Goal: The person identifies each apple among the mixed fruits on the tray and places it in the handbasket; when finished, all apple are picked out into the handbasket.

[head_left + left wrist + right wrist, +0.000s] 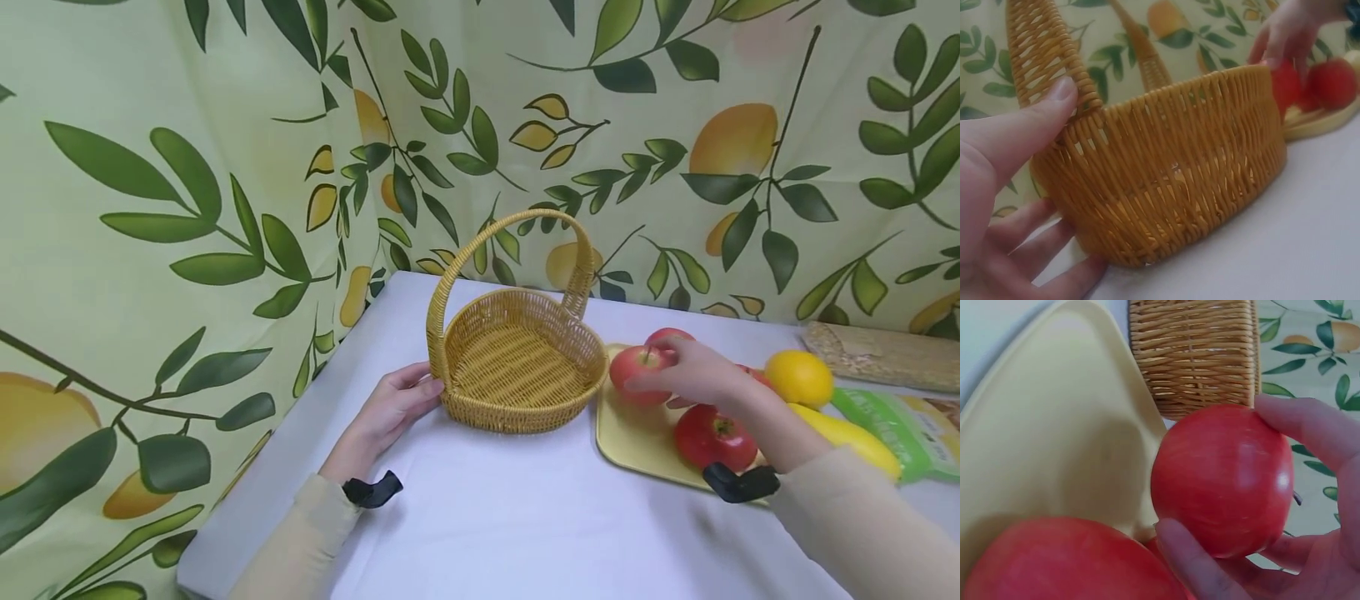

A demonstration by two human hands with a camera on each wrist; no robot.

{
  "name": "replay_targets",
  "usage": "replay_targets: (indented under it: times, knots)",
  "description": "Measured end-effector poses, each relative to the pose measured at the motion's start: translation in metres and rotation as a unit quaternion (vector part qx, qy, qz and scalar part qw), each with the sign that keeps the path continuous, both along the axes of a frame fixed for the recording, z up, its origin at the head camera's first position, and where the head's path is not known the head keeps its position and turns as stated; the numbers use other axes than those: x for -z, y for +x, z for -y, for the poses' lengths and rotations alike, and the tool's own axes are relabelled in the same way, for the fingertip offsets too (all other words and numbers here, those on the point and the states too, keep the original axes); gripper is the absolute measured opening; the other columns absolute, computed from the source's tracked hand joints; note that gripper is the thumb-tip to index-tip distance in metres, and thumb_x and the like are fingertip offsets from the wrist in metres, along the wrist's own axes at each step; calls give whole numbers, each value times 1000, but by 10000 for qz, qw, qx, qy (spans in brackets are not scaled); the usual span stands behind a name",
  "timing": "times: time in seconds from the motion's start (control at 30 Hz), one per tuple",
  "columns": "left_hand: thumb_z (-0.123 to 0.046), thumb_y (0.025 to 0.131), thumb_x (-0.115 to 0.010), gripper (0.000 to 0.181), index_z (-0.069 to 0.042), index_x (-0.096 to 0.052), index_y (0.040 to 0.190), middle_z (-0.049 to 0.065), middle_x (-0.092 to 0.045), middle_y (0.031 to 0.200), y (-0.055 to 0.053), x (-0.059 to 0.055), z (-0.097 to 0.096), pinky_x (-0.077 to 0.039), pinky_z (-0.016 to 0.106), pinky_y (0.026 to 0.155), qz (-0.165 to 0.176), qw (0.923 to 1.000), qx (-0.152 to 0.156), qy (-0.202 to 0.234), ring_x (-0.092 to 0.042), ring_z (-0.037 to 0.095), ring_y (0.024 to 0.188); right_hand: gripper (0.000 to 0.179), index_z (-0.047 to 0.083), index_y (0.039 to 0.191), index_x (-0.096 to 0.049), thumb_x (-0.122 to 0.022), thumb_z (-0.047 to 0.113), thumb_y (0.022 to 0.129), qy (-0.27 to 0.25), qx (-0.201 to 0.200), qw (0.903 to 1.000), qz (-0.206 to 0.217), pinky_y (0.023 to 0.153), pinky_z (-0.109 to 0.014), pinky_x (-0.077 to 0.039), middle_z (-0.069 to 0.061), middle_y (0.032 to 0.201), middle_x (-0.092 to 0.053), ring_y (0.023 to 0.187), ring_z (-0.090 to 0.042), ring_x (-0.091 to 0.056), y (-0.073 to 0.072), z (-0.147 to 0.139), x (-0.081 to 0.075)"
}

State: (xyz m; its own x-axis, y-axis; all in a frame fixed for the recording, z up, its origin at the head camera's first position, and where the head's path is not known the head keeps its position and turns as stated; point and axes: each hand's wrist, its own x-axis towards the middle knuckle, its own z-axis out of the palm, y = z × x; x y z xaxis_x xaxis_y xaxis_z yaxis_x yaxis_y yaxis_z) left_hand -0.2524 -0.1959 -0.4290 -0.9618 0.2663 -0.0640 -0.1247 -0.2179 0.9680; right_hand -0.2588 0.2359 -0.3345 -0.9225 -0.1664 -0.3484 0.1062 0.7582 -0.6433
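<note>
From the left wrist, gripping the wicker basket (1172,169) at the foot of its handle (1047,56) with the left hand (985,153), perhaps tipping it if pulled unevenly. From the right wrist, pinching a red apple (1222,481) between thumb and fingertips of the right hand (1335,550), risking a slip off smooth skin or a knock against the neighbouring apple (1066,565). From the head, holding the apple at the yellow tray's (622,446) basket-side edge, on a white tabletop (487,517) before a leaf-and-fruit-printed hanging (637,117).

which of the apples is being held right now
The apple closest to the basket: the right hand grips it. The other apples sit farther from the basket and have no fingers round them.
</note>
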Motion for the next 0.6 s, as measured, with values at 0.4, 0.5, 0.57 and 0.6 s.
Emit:
replay_targets:
  times: [0.4, 0.5, 0.57, 0.6]
  knots:
    - [-3, 98, -69, 53, 7, -51, 146, 25, -49, 150, -2, 2, 0, -52, 39, 103, 24, 10000, -30, 36, -63, 24, 122, 115, -4, 161, -11, -74, 58, 88, -718, 491, 9951, 461, 91, -48, -58, -31, 150, -38, 118, -41, -58, -2, -11, -7]
    - [-2, 97, -68, 52, 6, -51, 146, 25, -49, 150, -2, 2, 0, -52, 40, 103, 19, 10000, -29, 67, -63, 25, 122, 117, -6, 160, -11, -73, 61, 87, -605, 522, 9960, 389, 90, -49, -58, -31, 149, -38, 122, -44, -53, -3, -12, -11]
    - [-1, 97, -68, 52, 6, -51, 146, 25, -49, 150, -3, 1, -1, -53, 40, 102, 2, 10000, -23, 86, -63, 26, 122, 118, -6, 160, -12, -73, 63, 86, -514, 515, 9968, 326, 89, -50, -59, -30, 149, -38, 124, -46, -49, -5, -11, -15]
    - [0, 97, -68, 52, 6, -51, 146, 25, -50, 150, -3, 1, -1, -53, 40, 102, -1, 10000, -26, 88, -63, 26, 122, 118, -5, 160, -13, -73, 64, 85, -476, 518, 9971, 300, 88, -49, -59, -30, 149, -38, 125, -46, -47, -6, -11, -17]
